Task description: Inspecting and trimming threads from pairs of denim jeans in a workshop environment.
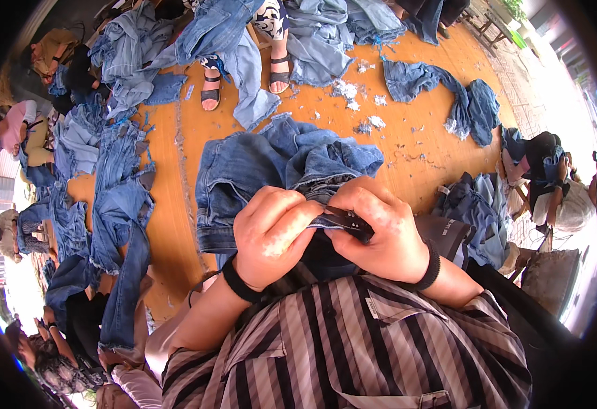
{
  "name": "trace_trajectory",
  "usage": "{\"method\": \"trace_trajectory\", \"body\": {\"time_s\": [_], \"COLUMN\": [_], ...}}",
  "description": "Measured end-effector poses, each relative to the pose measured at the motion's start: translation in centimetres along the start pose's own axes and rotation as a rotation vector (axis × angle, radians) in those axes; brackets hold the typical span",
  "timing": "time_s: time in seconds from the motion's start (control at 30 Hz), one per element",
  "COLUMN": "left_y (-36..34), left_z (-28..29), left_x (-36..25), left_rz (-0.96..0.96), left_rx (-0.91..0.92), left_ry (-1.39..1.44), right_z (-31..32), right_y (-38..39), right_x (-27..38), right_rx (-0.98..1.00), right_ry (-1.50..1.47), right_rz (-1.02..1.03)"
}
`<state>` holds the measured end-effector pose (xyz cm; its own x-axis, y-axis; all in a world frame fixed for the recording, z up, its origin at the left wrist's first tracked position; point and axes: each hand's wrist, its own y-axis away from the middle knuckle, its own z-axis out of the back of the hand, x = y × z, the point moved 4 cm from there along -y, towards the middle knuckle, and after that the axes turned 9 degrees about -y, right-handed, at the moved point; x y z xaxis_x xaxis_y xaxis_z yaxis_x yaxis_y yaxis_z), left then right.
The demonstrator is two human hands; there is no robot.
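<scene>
A pair of blue jeans (271, 163) lies bunched over my lap. My left hand (274, 235) is closed on a fold of its denim edge. My right hand (380, 232) pinches a small dark tool (350, 222) against that same edge, right beside my left fingers. Both wrists wear black bands. Where the tool's tip meets the cloth is hidden by my fingers.
Heaps of jeans (107, 198) run along the left of the orange floor (175, 225), more lie at the back (441, 92). White fluff scraps (349, 92) dot the floor. A seated person's sandalled feet (244, 78) are ahead; other people sit at left and right.
</scene>
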<state>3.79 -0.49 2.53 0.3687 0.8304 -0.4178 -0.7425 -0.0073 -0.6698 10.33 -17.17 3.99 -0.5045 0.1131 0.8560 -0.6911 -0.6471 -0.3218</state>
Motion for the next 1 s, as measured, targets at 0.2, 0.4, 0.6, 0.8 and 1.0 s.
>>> {"method": "trace_trajectory", "body": {"time_s": [0.2,0.4,0.6,0.8,1.0], "left_y": [-0.8,0.4,-0.3,-0.5,-0.3], "left_z": [-0.4,-1.6,-1.5,-0.2,-0.2], "left_x": [2.0,2.4,1.6,0.6,0.3], "left_rz": [0.323,0.684,0.622,0.063,0.031], "left_rx": [0.451,0.702,0.604,0.127,0.090], "left_ry": [0.493,0.836,0.695,0.204,0.198], "right_z": [1.2,1.2,1.1,1.6,1.3], "right_y": [-0.8,-0.7,-0.3,-0.3,-1.2], "right_x": [-1.9,-3.6,-3.5,-2.6,-1.3], "right_rx": [0.058,0.154,0.106,0.147,0.177], "right_ry": [-0.238,-0.376,-0.357,-0.497,-0.222], "right_rz": [-0.160,-0.396,-0.392,-0.306,-0.020]}}
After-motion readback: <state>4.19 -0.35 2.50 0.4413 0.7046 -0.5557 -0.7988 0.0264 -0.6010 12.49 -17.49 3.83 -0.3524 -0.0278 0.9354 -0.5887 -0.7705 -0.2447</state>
